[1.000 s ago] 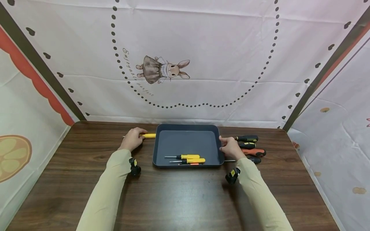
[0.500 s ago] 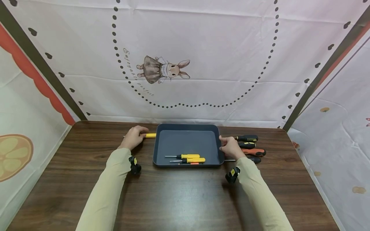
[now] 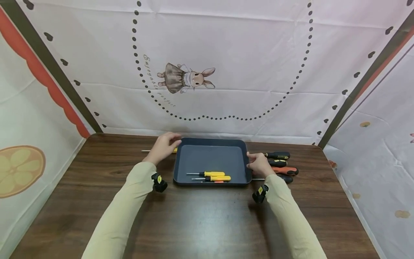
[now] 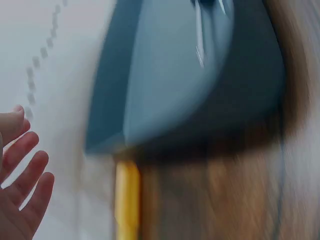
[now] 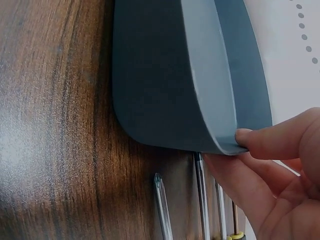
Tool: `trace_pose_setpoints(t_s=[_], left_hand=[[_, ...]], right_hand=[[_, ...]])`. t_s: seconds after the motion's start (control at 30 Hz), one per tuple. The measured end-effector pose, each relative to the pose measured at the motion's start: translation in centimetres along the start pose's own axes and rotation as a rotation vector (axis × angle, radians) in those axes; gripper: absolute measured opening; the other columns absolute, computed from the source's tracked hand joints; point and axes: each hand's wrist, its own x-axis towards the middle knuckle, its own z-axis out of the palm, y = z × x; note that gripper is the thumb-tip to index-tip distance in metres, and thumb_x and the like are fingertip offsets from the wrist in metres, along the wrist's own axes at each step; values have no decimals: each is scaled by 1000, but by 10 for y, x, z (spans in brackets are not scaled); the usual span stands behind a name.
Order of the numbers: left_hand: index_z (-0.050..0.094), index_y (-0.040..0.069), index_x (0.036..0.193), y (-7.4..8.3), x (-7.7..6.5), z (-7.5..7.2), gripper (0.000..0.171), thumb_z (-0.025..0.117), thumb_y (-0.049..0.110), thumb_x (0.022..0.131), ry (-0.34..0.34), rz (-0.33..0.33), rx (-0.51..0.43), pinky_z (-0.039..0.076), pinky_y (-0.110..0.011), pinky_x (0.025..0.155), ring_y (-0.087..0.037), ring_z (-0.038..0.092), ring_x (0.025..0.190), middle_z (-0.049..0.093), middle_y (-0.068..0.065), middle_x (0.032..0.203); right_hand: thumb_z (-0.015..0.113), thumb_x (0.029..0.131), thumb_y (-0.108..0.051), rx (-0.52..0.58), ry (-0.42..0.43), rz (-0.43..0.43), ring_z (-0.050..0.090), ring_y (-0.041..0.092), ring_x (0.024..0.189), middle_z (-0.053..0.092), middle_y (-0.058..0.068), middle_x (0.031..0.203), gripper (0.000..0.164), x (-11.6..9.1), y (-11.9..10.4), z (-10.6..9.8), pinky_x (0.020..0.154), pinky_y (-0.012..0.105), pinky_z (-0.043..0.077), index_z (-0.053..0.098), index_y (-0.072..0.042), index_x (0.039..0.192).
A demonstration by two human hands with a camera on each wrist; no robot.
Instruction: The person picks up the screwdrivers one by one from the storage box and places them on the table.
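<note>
A dark blue-grey tray point(image 3: 211, 156) sits near the table's back edge. My right hand point(image 3: 258, 163) pinches its right rim, thumb inside and fingers outside, as the right wrist view shows. My left hand point(image 3: 164, 146) is by the tray's back left corner; in the left wrist view its fingers point(image 4: 31, 172) are spread, apart from the tray, with nothing in them. Under that hand lies a screwdriver with a yellow handle point(image 4: 127, 197), its end against or under the tray. Two yellow-handled screwdrivers, one behind point(image 3: 215, 173) and one in front point(image 3: 220, 178), lie inside the tray.
Several screwdrivers lie right of the tray, among them a black one with yellow dots point(image 3: 278, 155) and an orange-handled one point(image 3: 286, 171). A small orange piece point(image 3: 219, 182) shows along the tray's front wall. Behind the wooden table point(image 3: 207, 223) hangs a printed cloth point(image 3: 239, 72).
My left hand has let go of the yellow-handled screwdriver and moved right and up toward the tray's corner. My right hand keeps its hold on the tray's rim.
</note>
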Motion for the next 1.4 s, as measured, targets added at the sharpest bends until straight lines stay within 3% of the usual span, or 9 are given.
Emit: trace_pose_setpoints(t_s=[0.13,0.23,0.5,0.73,0.93,1.03,1.17,1.27,1.4], left_hand=[[61,1,113,31,5,9,29,61,15,87,-34,73,14,50,-35,75,-21,57,85,61,-11,96],[60,3,114,51,6,19,32,62,17,86,-123,123,59,50,-34,77,-21,58,88,61,-11,99],[57,4,120,80,2,48,35,61,17,87,-337,183,164,50,-36,81,-24,57,97,59,-12,110],[58,2,119,90,-2,72,34,60,15,87,-473,149,289,51,-33,79,-22,58,96,57,-11,112],[63,2,110,89,-5,86,26,61,12,86,-530,128,303,51,-34,78,-22,59,94,60,-11,105],[66,4,100,87,-6,92,17,61,12,86,-550,134,302,51,-32,71,-19,59,83,63,-8,96],[65,6,84,87,-8,98,7,59,9,87,-562,123,293,42,-26,57,-12,48,62,57,-2,74],[67,7,84,87,-9,99,8,59,9,87,-564,94,303,44,-25,59,-10,48,62,59,-2,76],[70,6,96,86,-10,99,14,60,9,87,-564,60,307,51,-30,71,-14,59,77,66,-6,93]], right_hand=[[56,85,2,12,-5,2,54,25,93,46,22,126,57,1,0,-1,57,27,47,37,-9,137],[56,85,2,10,-7,4,54,28,97,48,23,124,57,1,-1,-2,59,29,49,37,-9,137],[57,85,3,29,-2,23,54,27,98,48,21,121,57,3,-1,-1,61,30,50,38,-10,137],[57,85,3,32,4,29,55,29,99,50,22,119,57,3,0,-1,66,34,52,38,-11,137],[57,85,3,38,2,33,54,32,101,50,23,118,57,2,0,0,70,39,53,38,-10,137],[56,85,3,32,2,30,56,30,97,51,23,116,57,1,0,-1,69,38,53,38,-10,137],[56,85,4,24,4,19,56,30,96,50,23,116,57,2,1,-1,67,37,53,37,-9,137],[57,84,4,24,6,10,56,28,93,51,22,114,57,3,3,0,65,35,52,38,-9,137],[57,84,3,16,6,-2,56,25,87,51,22,112,57,2,3,0,62,33,52,38,-9,137]])
